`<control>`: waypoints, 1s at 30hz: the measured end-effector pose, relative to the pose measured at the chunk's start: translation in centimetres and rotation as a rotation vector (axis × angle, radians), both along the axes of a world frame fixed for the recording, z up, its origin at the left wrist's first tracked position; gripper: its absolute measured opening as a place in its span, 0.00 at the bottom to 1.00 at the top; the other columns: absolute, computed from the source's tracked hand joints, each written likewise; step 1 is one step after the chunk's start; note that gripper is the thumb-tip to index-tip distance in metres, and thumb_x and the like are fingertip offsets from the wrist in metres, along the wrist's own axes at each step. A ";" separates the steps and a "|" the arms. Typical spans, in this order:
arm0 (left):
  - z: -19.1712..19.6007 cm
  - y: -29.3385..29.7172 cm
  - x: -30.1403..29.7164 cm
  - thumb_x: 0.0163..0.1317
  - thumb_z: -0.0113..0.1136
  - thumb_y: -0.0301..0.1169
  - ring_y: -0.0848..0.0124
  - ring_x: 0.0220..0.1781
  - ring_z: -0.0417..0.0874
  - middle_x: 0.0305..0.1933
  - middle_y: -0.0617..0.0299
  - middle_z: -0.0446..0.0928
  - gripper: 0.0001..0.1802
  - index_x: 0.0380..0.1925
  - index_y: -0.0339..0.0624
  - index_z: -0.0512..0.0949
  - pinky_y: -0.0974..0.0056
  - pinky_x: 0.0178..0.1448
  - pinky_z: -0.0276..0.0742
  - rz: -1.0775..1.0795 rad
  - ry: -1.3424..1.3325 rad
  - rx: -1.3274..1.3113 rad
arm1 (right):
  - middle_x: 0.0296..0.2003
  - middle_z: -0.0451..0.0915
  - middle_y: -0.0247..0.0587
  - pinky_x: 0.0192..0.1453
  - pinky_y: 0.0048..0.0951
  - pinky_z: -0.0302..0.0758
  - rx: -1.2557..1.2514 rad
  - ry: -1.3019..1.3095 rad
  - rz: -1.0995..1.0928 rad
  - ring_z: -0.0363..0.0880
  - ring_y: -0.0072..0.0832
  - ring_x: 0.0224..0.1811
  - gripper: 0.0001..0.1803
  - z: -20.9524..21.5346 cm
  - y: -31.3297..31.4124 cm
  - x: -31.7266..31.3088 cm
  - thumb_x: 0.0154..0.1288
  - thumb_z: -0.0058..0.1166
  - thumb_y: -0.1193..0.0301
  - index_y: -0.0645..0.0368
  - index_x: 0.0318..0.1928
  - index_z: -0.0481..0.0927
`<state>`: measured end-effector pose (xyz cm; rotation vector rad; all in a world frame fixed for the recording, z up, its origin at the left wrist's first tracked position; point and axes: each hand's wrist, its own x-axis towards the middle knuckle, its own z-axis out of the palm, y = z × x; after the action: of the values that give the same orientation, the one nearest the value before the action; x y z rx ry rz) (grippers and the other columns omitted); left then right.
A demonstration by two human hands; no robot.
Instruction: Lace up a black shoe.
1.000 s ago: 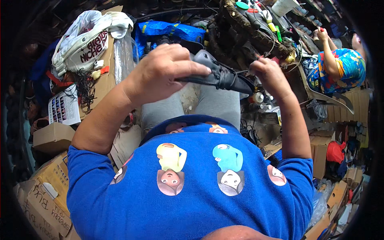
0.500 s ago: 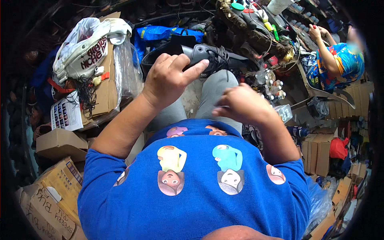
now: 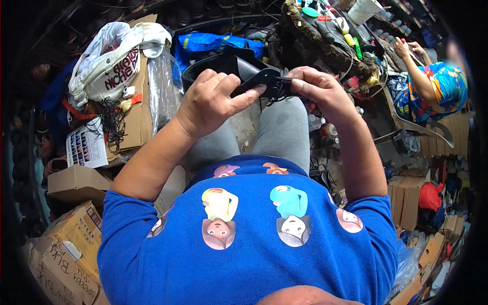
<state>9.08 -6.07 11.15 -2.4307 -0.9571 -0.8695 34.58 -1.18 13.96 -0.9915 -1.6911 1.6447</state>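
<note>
The person sits with a black shoe (image 3: 239,71) held over the lap, above the grey trousers (image 3: 284,132). The left hand (image 3: 211,104) wraps around the shoe's body, fingers closed over its upper and thumb along the side. The right hand (image 3: 317,89) pinches the shoe's dark end near the laces (image 3: 277,89), its grip pressed together on that part. This looks like close work on the lacing or the edge of the upper; the next move probably calls for keeping the left hold firm while the right fingers pull or feed a small piece.

Cardboard boxes (image 3: 66,239) stand at the left; what they hold cannot be seen. A white bag (image 3: 109,61) lies on a taller box, bulging, contents hidden. A cluttered bench (image 3: 330,40) ahead carries tools and a white cup (image 3: 363,9). Another person in a bright patterned shirt (image 3: 447,86) works at the far right.
</note>
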 end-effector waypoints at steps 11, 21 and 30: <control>0.7 1.7 -0.3 0.49 0.61 0.30 0.73 0.22 0.70 0.23 0.69 0.66 0.15 0.39 0.60 0.83 0.66 0.30 0.66 -0.007 -0.045 0.005 | 0.36 0.80 0.46 0.52 0.37 0.69 0.955 -0.656 0.236 0.74 0.41 0.44 0.17 4.4 -3.2 -0.1 0.54 0.63 0.64 0.61 0.42 0.80; -1.6 3.2 0.5 0.44 0.63 0.24 0.68 0.24 0.72 0.25 0.66 0.68 0.20 0.40 0.57 0.83 0.64 0.30 0.70 0.095 -0.340 -0.147 | 0.40 0.78 0.40 0.40 0.27 0.74 0.145 -0.243 0.132 0.78 0.27 0.35 0.22 1.0 -3.6 -0.7 0.60 0.60 0.63 0.60 0.53 0.75; -1.3 4.4 -0.6 0.45 0.63 0.22 0.66 0.26 0.72 0.27 0.65 0.70 0.25 0.46 0.59 0.82 0.62 0.33 0.71 0.156 -0.372 -0.072 | 0.51 0.76 0.55 0.50 0.39 0.75 0.057 -0.418 0.802 0.80 0.47 0.47 0.40 5.4 -5.6 -0.1 0.61 0.57 0.54 0.59 0.68 0.58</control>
<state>8.45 -1.71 9.86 -2.2554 -1.3095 -1.2759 34.51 -6.73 19.36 -0.6871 -2.6418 1.9197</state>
